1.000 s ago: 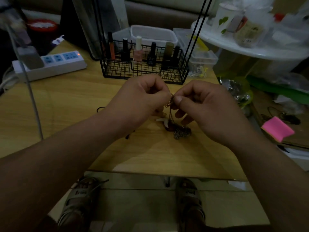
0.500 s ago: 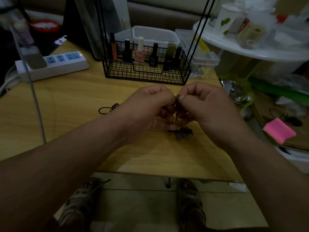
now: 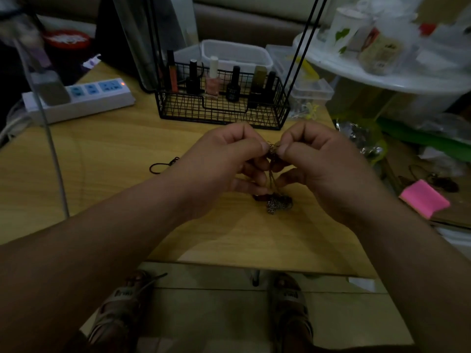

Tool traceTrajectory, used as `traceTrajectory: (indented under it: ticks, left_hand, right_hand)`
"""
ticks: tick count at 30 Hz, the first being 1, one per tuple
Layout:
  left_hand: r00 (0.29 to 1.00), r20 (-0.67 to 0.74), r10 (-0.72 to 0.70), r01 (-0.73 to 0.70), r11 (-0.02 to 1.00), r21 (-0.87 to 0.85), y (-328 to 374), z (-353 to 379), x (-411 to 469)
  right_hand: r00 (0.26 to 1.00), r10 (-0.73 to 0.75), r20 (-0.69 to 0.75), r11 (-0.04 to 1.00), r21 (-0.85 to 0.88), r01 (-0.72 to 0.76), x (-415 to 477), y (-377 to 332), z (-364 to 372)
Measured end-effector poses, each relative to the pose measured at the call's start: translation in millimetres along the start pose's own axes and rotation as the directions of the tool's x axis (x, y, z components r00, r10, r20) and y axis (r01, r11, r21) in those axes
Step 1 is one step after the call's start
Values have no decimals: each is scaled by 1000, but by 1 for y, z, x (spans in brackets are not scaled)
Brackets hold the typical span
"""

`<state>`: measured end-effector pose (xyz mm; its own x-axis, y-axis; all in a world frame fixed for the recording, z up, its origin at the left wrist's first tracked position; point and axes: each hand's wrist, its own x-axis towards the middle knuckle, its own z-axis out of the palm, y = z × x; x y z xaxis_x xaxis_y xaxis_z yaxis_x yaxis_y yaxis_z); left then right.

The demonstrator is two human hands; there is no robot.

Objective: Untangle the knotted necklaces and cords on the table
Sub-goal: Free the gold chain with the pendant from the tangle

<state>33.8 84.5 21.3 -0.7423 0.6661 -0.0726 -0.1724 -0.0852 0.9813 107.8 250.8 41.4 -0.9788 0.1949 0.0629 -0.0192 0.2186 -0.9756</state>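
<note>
necklace knot (image 3: 272,149): held in the air above the desk (image 3: 114,154) middle, nearer its front edge than its back. Thin strands hang from it down to the chain heap (image 3: 279,203), which lies on the desk directly below, with a dark reddish bit touching its left side.

left hand (image 3: 224,169): back of hand up, forearm comes in from the front-left, thumb and forefinger pinch the knot from the left. The other fingers (image 3: 251,184) are curled underneath.
right hand (image 3: 321,164): mirror pose. Thumb and forefinger clamp the same knot from the right, and the lower fingers curl toward the strands. The tips of the two hands nearly touch.

black cord (image 3: 163,165): small loop with a clasp, flat on the desk left of the left hand, not touching it.

wire basket (image 3: 221,115): black, at the back edge. Holds a row of upright nail polish bottles (image 3: 212,80): one pink, several black, one olive, plus an orange tube. Bottle labels are too blurred to read.
Clear plastic tubs (image 3: 234,56) behind the basket, contents can't tell.
power strip (image 3: 81,98): back-left corner, red light lit.
pink pad (image 3: 424,202): off the desk, to the right.
sandals (image 3: 290,299) on the floor below the front edge. Strap print unreadable.
</note>
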Motion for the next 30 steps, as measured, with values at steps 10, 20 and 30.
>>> traceTrajectory:
  ticks: [10,20,30]
  left_hand:
    - [996,15,92,-93,991,96,3,-2,0]
    - [987,63,149,-159,964,213,15,-11,1]
    - [991,88,98,-102,994,38,16,-16,6]
  right_hand:
    - [998,66,10,987,146,-67,4,-3,2]
    - [994,52,96,998,31,-55,6,-5,-5]
    - [958,175,227,959,183,-218,4,-9,0]
